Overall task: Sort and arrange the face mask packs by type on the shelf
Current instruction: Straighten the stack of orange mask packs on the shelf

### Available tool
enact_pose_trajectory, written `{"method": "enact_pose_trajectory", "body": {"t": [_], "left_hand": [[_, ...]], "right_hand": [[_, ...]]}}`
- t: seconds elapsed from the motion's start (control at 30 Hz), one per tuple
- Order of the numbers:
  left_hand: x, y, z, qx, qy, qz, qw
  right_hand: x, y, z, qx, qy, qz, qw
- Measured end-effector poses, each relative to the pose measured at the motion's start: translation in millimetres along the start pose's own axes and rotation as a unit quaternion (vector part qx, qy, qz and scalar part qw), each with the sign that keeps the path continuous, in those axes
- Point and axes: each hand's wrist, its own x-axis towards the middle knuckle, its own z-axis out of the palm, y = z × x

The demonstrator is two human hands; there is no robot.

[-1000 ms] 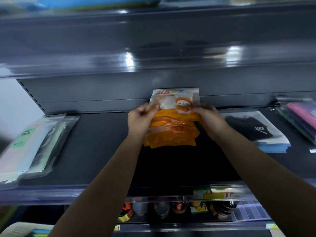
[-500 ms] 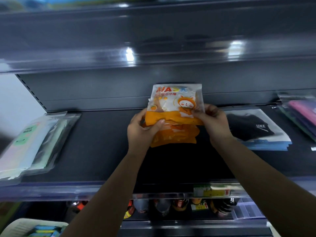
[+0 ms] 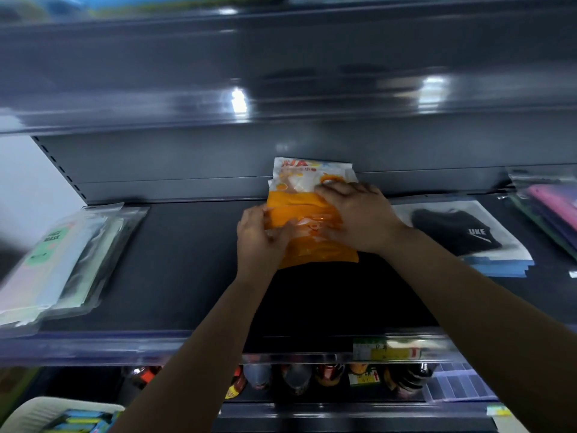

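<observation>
A stack of orange-and-white face mask packs (image 3: 312, 210) lies in the middle of the dark shelf (image 3: 187, 270), its top end against the back panel. My left hand (image 3: 260, 237) holds the stack's left edge, thumb on top. My right hand (image 3: 359, 214) lies flat on the top pack with its fingers spread toward the left, hiding the pack's right side. Other types lie apart: pale green and white packs (image 3: 62, 257) at the left end, black mask packs (image 3: 456, 232) to the right, pink and purple packs (image 3: 555, 207) at the far right.
Another shelf (image 3: 281, 98) hangs low overhead. Bare shelf surface separates the orange stack from the pale packs. Bottles (image 3: 296, 379) line the shelf below, behind a price strip (image 3: 387, 351). A white basket (image 3: 62, 417) with blue-green packs sits at the bottom left.
The top orange pack, held up by both hands before, now lies flat on the stack. My right hand has moved onto its top; my left hand stays at the left edge.
</observation>
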Motion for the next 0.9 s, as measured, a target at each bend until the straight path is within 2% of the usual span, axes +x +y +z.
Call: {"method": "enact_pose_trajectory", "body": {"t": [0.07, 0.13, 0.2, 0.27, 0.37, 0.47, 0.6, 0.77, 0.9], "left_hand": [[-12.2, -1.5, -4.3, 0.067, -0.024, 0.040, 0.997], [-20.9, -7.2, -3.7, 0.201, -0.070, 0.066, 0.975], [-24.0, -9.3, -0.2, 0.233, -0.135, 0.014, 0.963], [-21.9, -10.8, 4.3, 0.209, -0.140, -0.013, 0.968], [-14.9, -10.1, 12.2, 0.195, -0.099, 0.001, 0.976], [-7.6, -5.3, 21.4, 0.219, -0.103, 0.008, 0.970], [-0.1, 3.7, 26.6, 0.196, -0.099, 0.025, 0.975], [-9.2, -11.1, 11.9, 0.164, -0.099, 0.086, 0.978], [-19.2, -13.9, 5.9, -0.006, -0.141, -0.072, 0.987]], "right_hand": [[1.0, -0.3, 1.3, 0.007, 0.021, 0.006, 1.000], [-0.1, 1.6, 3.4, 0.007, 0.019, 0.006, 1.000], [-0.2, 2.1, 5.0, -0.005, 0.015, 0.001, 1.000], [0.7, -0.2, 6.7, -0.019, 0.012, -0.009, 1.000], [1.9, -0.9, 10.4, -0.055, 0.011, -0.015, 0.998], [1.9, -2.4, 9.9, -0.087, 0.031, 0.001, 0.996], [-7.2, -9.7, 21.8, -0.131, 0.099, -0.031, 0.986], [-14.8, 1.9, 43.1, -0.196, 0.103, -0.062, 0.973], [-16.2, 6.3, 52.5, -0.209, 0.135, -0.066, 0.966]]}}
